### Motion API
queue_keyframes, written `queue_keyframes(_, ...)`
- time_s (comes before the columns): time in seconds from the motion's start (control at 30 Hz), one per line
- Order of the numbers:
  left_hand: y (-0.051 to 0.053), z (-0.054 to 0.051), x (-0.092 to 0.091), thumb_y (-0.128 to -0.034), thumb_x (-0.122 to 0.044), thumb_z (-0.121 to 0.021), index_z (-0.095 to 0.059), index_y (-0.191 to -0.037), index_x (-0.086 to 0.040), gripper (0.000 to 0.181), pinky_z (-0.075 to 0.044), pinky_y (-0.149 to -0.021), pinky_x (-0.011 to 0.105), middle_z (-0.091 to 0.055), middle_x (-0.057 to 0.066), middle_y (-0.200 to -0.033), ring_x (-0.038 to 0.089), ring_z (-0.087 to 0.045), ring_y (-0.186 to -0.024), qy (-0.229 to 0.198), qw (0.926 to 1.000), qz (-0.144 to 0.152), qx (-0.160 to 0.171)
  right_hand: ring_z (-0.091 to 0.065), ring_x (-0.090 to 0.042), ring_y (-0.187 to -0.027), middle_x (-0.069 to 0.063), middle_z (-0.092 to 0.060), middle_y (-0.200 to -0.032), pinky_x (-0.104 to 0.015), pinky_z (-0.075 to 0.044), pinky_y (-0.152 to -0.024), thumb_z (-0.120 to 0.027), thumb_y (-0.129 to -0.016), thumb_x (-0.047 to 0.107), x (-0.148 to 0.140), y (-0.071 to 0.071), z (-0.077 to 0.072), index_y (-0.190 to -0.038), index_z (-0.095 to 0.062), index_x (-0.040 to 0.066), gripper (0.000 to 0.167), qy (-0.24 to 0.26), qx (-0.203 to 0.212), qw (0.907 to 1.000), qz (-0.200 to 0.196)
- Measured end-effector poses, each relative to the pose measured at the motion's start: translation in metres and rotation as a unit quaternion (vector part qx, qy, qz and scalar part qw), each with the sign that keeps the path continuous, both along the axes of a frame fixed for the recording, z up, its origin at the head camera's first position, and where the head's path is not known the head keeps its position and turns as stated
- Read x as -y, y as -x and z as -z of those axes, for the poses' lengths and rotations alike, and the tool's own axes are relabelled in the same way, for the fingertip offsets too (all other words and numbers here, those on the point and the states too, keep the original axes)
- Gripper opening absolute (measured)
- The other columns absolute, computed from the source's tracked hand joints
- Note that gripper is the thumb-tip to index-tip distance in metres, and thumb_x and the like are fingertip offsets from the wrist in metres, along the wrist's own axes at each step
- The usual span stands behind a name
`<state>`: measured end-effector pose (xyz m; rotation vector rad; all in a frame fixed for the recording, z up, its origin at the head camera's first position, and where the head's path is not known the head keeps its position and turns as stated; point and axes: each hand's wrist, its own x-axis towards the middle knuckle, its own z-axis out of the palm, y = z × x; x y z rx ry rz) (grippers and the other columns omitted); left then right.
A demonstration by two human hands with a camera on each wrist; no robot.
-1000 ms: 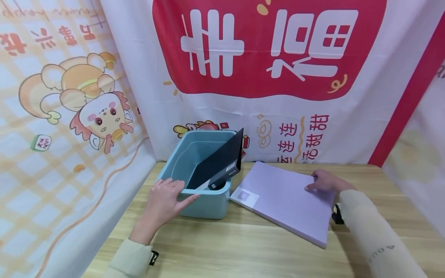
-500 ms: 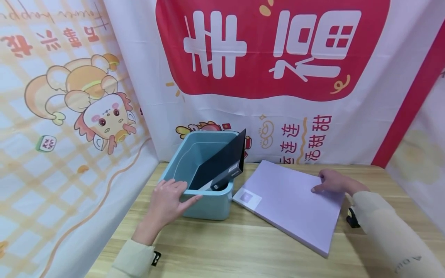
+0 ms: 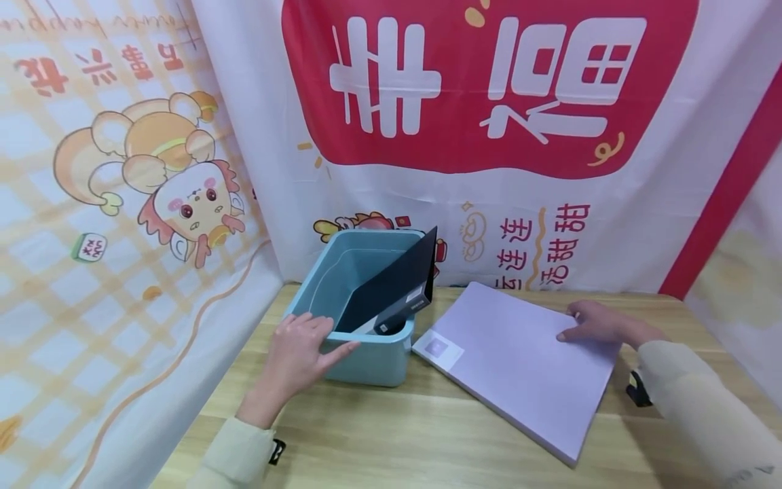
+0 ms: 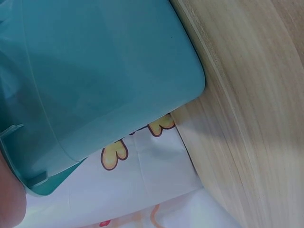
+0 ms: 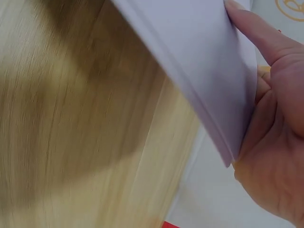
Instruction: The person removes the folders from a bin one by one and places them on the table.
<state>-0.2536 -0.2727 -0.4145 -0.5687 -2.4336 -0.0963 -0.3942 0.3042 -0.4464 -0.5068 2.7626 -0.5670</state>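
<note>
A blue-green plastic bin point(image 3: 369, 363) stands on the table, with a black file folder point(image 3: 391, 285) leaning in it and sticking out past the right rim. My left hand point(image 3: 299, 353) grips the bin's near left corner, fingers over the rim and thumb along the front edge. To the bin's right, a purple file folder point(image 3: 519, 367) with a white label slants, its labelled end close to the bin. My right hand point(image 3: 595, 322) holds its far right edge, thumb on top. In the right wrist view the folder point(image 5: 204, 61) lies between thumb and fingers, over the table.
The wood-grain table point(image 3: 366, 441) runs back to a printed cloth point(image 3: 452, 193) hanging behind the bin. Another patterned cloth point(image 3: 153, 272) closes off the left side. A white cloth point(image 3: 742, 292) hangs on the right.
My right hand has moved a little to the right with the purple folder, whose near corner has come closer to me. My left hand stays on the bin. The head view has shifted slightly.
</note>
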Motion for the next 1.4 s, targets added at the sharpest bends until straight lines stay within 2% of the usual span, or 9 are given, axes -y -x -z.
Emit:
queue_keyframes(0.1,0.000,-0.003,-0.001,-0.0853,-0.065,-0.071,-0.043,-0.069,-0.022,0.054,-0.032,-0.061,0.032,-0.036,-0.009,-0.062,0.014,-0.036,-0.061,0.000,1.0000,-0.001,0.002,-0.054,-0.055,-0.121,-0.035,-0.055,-0.134,-0.066,-0.045,-0.093,-0.076,-0.090,0.049,-0.003,-0.004,-0.003,-0.137,-0.051,-0.010,0.080,0.007,-0.005,0.9999,-0.012)
queue_keyframes(0.27,-0.001,-0.004,-0.001,-0.0869,-0.068,-0.067,-0.042,-0.069,-0.023,0.054,-0.033,-0.062,0.032,-0.037,-0.010,-0.062,0.013,-0.037,-0.061,0.002,1.0000,-0.002,0.005,-0.053,-0.056,-0.122,-0.035,-0.054,-0.137,-0.067,-0.045,-0.094,-0.073,-0.093,0.044,-0.005,-0.011,-0.008,-0.140,-0.051,-0.007,0.073,0.027,-0.019,0.9991,-0.029)
queue_keyframes(0.4,-0.001,-0.002,-0.001,-0.0880,-0.069,-0.065,-0.043,-0.069,-0.022,0.055,-0.033,-0.061,0.032,-0.037,-0.010,-0.062,0.013,-0.037,-0.060,0.004,1.0000,0.000,0.007,-0.056,-0.053,-0.120,-0.031,-0.057,-0.135,-0.065,-0.047,-0.093,-0.071,-0.096,0.039,-0.008,-0.017,-0.011,-0.138,-0.054,-0.002,0.062,0.047,-0.014,0.9984,-0.028)
queue_keyframes(0.5,0.000,-0.002,-0.001,-0.0884,-0.070,-0.064,-0.044,-0.069,-0.022,0.056,-0.032,-0.061,0.031,-0.036,-0.010,-0.062,0.013,-0.036,-0.060,0.005,1.0000,0.000,0.005,-0.060,-0.046,-0.117,-0.025,-0.060,-0.133,-0.062,-0.048,-0.092,-0.070,-0.097,0.037,-0.010,-0.021,-0.014,-0.134,-0.058,0.004,0.051,0.064,-0.009,0.9975,-0.027)
queue_keyframes(0.67,0.001,-0.001,0.000,-0.0878,-0.070,-0.065,-0.043,-0.069,-0.022,0.056,-0.031,-0.059,0.031,-0.035,-0.010,-0.061,0.013,-0.035,-0.059,0.002,1.0000,0.002,-0.001,-0.063,-0.036,-0.114,-0.020,-0.061,-0.134,-0.056,-0.050,-0.091,-0.069,-0.098,0.038,-0.016,-0.025,-0.015,-0.137,-0.059,0.009,0.050,0.086,-0.001,0.9961,-0.019)
queue_keyframes(1.0,0.001,0.001,0.000,-0.0893,-0.072,-0.061,-0.044,-0.068,-0.022,0.057,-0.033,-0.060,0.032,-0.035,-0.010,-0.061,0.013,-0.036,-0.059,-0.002,1.0000,0.006,-0.001,-0.062,-0.032,-0.113,-0.023,-0.057,-0.137,-0.045,-0.049,-0.087,-0.065,-0.099,0.041,-0.025,-0.044,-0.017,-0.150,-0.047,0.007,0.064,0.133,0.027,0.9907,0.006)
queue_keyframes(1.23,0.000,0.000,0.000,-0.0890,-0.071,-0.062,-0.044,-0.069,-0.022,0.056,-0.033,-0.060,0.032,-0.035,-0.010,-0.061,0.013,-0.036,-0.059,-0.003,1.0000,0.003,0.003,-0.052,-0.036,-0.126,-0.026,-0.049,-0.147,-0.044,-0.042,-0.094,-0.063,-0.102,0.037,-0.033,-0.054,-0.009,-0.149,-0.049,0.002,0.060,0.177,0.023,0.9838,0.009)
queue_keyframes(1.4,-0.002,-0.001,0.000,-0.0879,-0.069,-0.065,-0.043,-0.069,-0.022,0.055,-0.033,-0.061,0.032,-0.035,-0.010,-0.061,0.013,-0.035,-0.060,-0.001,1.0000,0.002,0.003,-0.054,-0.031,-0.124,-0.028,-0.048,-0.146,-0.036,-0.044,-0.093,-0.062,-0.103,0.034,-0.034,-0.057,-0.004,-0.149,-0.047,-0.001,0.060,0.207,0.044,0.9773,0.017)
